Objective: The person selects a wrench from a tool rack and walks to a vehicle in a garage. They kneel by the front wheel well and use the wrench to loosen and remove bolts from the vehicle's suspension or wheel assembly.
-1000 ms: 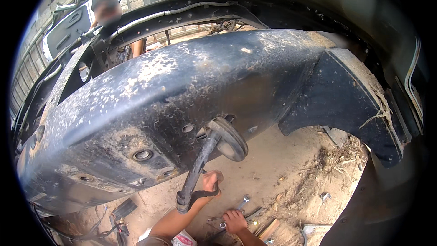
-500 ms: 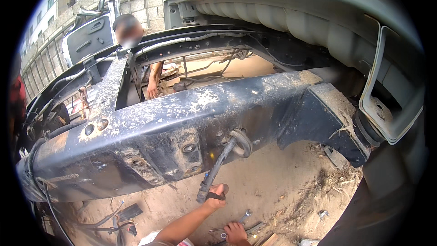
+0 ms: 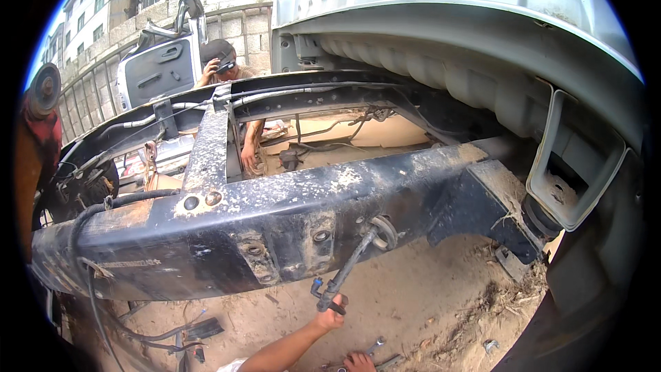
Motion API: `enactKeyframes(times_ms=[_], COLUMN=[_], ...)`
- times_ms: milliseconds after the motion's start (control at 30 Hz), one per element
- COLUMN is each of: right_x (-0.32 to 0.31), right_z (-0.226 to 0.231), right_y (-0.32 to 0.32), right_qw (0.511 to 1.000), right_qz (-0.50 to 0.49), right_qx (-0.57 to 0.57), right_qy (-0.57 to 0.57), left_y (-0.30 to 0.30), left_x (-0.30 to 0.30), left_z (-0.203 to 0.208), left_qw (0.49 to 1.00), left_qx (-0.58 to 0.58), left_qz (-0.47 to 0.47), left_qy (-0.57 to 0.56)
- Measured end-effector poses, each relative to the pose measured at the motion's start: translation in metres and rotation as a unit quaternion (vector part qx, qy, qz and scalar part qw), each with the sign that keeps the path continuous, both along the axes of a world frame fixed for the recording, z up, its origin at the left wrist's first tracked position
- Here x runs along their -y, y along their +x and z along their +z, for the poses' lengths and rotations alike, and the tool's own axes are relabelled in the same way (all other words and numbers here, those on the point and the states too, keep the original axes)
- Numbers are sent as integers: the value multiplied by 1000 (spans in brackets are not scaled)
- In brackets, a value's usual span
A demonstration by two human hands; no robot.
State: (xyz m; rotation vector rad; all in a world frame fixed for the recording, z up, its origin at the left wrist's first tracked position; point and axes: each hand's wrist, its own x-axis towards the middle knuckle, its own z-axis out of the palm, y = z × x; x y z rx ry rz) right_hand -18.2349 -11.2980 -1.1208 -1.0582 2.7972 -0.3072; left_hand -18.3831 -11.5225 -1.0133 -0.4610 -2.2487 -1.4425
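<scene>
A dark, dirty hose (image 3: 350, 267) with a blue connector (image 3: 317, 286) slants down from a hole in the black steel frame rail (image 3: 227, 251). Around its lower end, the fingers of my left hand (image 3: 329, 316) are closed, with a black strap-like piece across them. My right hand (image 3: 359, 362) rests low on the dirt, fingers spread, partly cut off by the lower edge. Just beyond its fingertips lies a metal wrench (image 3: 377, 345); whether they touch it I cannot make out.
Across the frame a co-worker (image 3: 224, 62) raises one hand to the head and reaches the other hand (image 3: 250, 158) down inside the frame. A grey vehicle body (image 3: 427, 21) overhangs at right, with a metal bracket (image 3: 561, 158). Black cables (image 3: 89, 255) hang at left.
The view has shifted, so the frame sits lower and further right. My left hand stays at the hose end; the blue connector now shows more clearly. The co-worker's hand is now up at the head.
</scene>
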Motion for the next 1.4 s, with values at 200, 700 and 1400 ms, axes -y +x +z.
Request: enactKeyframes(times_ms=[200, 700, 1400], right_x=[0, 0, 0], right_z=[-15, 14, -14], right_y=[8, -19, -14], right_qw=[1000, 998, 994], right_qz=[-18, -14, -7], right_qx=[-1, 0, 10], right_qy=[-1, -67, -113], left_y=[-3, -44, -73], left_x=[-11, -20, -32], left_z=[26, -8, -28], left_qw=[995, 983, 967], left_qx=[-23, -173, -192], left_qz=[-22, -1, 78], left_qy=[90, 67, 146])
